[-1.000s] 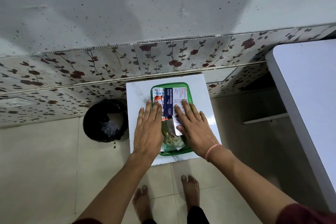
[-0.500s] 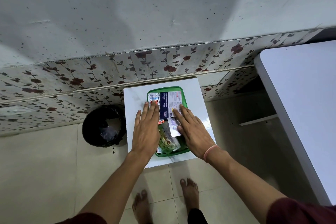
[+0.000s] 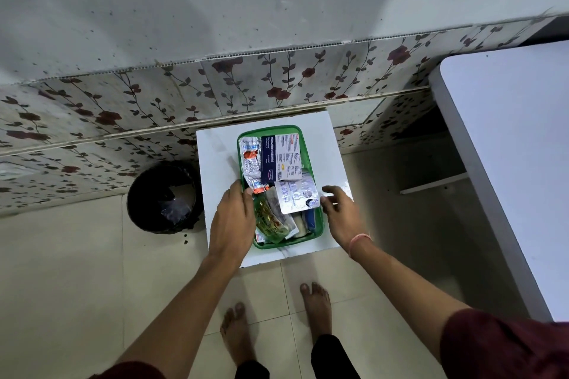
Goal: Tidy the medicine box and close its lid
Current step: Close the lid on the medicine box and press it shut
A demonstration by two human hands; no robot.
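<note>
White tabletop (image 3: pixel 215 157) against floral tiles carries the green medicine box (image 3: pixel 319 226). The left hand (image 3: pixel 231 218) clasps its left rim. The right hand (image 3: pixel 338 209) hovers beside it, grip loose and holding nothing. 1 blister strip (image 3: pixel 297 195) sits high and could jam the lid.

Black bin (image 3: pixel 163 197) by the floral wall tiles (image 3: pixel 123 101), large white table (image 3: pixel 508 148) at right.
</note>
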